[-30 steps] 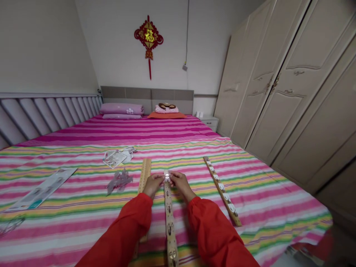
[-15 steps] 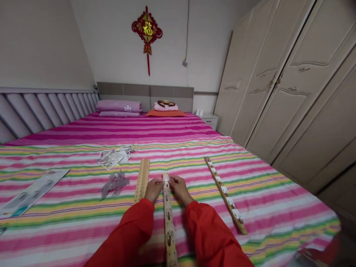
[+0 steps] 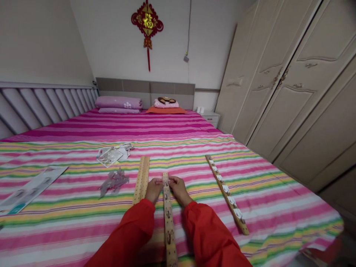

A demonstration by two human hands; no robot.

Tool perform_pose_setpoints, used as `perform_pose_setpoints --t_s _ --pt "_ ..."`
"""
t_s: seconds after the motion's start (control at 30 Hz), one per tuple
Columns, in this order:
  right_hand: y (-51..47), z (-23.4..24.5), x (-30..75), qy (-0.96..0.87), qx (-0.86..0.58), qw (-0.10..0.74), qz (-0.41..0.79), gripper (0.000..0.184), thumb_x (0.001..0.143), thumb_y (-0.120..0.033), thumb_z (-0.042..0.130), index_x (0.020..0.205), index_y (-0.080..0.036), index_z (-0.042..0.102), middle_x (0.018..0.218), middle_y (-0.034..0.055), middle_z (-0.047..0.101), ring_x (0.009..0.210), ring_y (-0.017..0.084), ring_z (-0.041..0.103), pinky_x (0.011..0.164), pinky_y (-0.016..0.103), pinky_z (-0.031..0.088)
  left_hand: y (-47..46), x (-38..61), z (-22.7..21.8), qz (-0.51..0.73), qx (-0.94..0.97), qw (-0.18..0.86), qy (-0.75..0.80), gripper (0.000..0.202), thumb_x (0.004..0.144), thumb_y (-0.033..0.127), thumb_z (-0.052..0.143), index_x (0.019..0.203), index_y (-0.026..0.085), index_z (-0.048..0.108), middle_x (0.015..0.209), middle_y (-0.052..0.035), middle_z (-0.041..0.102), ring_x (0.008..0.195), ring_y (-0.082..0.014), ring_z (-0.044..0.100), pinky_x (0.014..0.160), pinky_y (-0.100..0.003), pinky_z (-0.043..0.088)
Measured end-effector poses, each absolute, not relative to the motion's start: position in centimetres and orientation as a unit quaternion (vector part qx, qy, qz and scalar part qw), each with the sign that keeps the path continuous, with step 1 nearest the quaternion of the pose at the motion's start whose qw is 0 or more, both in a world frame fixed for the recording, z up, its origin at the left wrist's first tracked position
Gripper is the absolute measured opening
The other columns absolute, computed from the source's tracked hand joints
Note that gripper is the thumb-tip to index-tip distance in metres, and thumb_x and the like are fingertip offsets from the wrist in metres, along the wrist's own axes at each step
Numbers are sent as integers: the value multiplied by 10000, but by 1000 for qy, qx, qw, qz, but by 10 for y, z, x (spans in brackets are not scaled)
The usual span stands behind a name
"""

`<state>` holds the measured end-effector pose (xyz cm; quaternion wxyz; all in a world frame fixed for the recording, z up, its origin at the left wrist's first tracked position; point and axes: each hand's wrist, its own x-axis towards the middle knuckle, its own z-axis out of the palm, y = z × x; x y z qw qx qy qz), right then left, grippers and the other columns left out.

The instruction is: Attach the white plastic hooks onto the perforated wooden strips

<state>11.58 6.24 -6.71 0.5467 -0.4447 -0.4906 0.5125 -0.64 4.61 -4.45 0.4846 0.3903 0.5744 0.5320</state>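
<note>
A narrow wooden strip (image 3: 170, 247) runs away from me between my forearms, with several small ring-shaped metal pieces (image 3: 168, 214) set along it. My left hand (image 3: 154, 190) is at the left side of its far end, thumb and fingertips pinched together. From the right, my right hand (image 3: 178, 189) pinches at the same spot. A tiny pale, shiny piece lies between the fingertips, too small to make out. Just left of my left hand are wooden strips with rows of holes (image 3: 141, 178), side by side. A red sleeve covers each forearm.
Another wooden strip (image 3: 219, 177) with several white-backed pieces lies at the right. Left are a pile of small see-through bags (image 3: 114, 181), white-and-clear packets (image 3: 109, 155) and a long flat package (image 3: 33, 191). All rest on a striped bedsheet (image 3: 267, 207); wardrobes (image 3: 278, 111) stand at right.
My hands stay at the strip's far end, with only slight finger movement. The white shiny piece between the fingertips shows less now. The view has tilted down slightly.
</note>
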Motion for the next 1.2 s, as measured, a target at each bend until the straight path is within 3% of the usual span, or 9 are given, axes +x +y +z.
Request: perform_pose_setpoints --t_s 0.23,0.43,0.63,0.87,1.2 --pt "64 -75 118 -501 -451 547 495 427 625 -191 591 1033 -153 709 689 10 690 610 151 569 603 273 483 47 -8 -47 532 389 474 584 324 489 96 709 798 117 616 557 35 578 539 -118 555 555 -235 435" --pt "65 -80 120 -545 -440 519 489 411 691 -217 571 1083 -211 695 1032 55 723 918 226 641 825 374 506 47 -9 -45 534 389 516 546 562 505 86 712 1062 82 638 546 62 545 504 -83 511 528 -208 405" --pt "66 -79 121 -589 -450 478 471 386 731 -225 547 1082 -174 697 1078 82 711 995 262 640 915 431 467 51 -10 -45 515 367 539 556 507 499 44 712 1006 56 684 615 38 558 498 -62 487 506 -206 395" --pt "64 -74 124 -579 -428 481 500 371 745 -292 621 1102 -215 688 1150 62 685 1108 265 596 1013 446 393 51 -11 -46 515 373 540 551 560 498 80 724 1056 74 679 601 57 529 490 -48 459 502 -198 369" --pt "66 -79 125 -563 -410 485 529 449 725 -259 606 1172 -227 642 1246 47 622 1175 236 551 1020 424 387 47 -11 -43 512 386 533 552 638 489 126 735 1119 69 652 598 67 507 486 -43 415 494 -199 342"
